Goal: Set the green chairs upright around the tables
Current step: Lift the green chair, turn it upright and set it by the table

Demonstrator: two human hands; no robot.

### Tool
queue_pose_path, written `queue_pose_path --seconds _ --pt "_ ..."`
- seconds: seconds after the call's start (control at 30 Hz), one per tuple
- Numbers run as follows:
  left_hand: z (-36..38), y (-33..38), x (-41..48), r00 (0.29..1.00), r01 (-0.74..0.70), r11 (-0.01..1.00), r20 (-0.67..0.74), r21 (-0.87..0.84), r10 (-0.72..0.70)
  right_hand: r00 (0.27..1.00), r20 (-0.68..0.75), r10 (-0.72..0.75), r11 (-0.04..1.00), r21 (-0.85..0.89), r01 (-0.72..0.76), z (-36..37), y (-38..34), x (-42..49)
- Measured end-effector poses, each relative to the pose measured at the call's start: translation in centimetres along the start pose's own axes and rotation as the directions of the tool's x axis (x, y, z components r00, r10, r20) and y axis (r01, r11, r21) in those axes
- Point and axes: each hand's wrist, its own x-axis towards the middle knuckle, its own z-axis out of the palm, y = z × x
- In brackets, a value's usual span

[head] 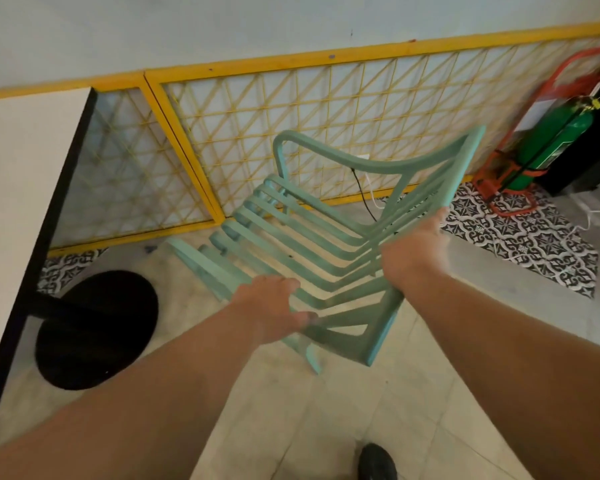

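Note:
A pale green slatted chair (326, 244) hangs tilted on its side in front of me, above the tiled floor. My left hand (271, 310) grips a slat near the chair's lower edge, thumb curled under it. My right hand (413, 251) grips the chair's frame on the right side, fingers wrapped behind the bar. One armrest loop points up toward the wall. A white table (18, 202) with a black edge stands at the left, its round black base (97, 330) on the floor beside the chair.
A yellow lattice panel (291, 133) runs along the wall behind the chair. A green cylinder (551, 143) in a red stand sits at the right corner, with cables on the patterned floor tiles (527, 237). My shoe (376, 462) shows at the bottom.

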Motion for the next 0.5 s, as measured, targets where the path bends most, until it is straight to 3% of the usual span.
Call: queue_pose_path --seconds 0.13,0.3,0.5 --pt "2.0 -4.9 3.8 0.999 -0.016 0.988 0.042 0.156 0.010 0.998 -0.049 -0.046 0.999 -0.004 0.046 0.2 0.7 0.9" --pt "3.5 -8.6 7.3 0.984 0.044 0.964 0.154 0.263 -0.087 0.991 -0.101 -0.092 0.995 -0.051 0.087 0.7 1.6 2.0" --pt "4.3 -9.0 7.6 0.995 -0.001 0.941 0.096 0.337 -0.033 0.991 -0.095 -0.099 0.992 -0.089 0.091 0.1 0.7 1.7"
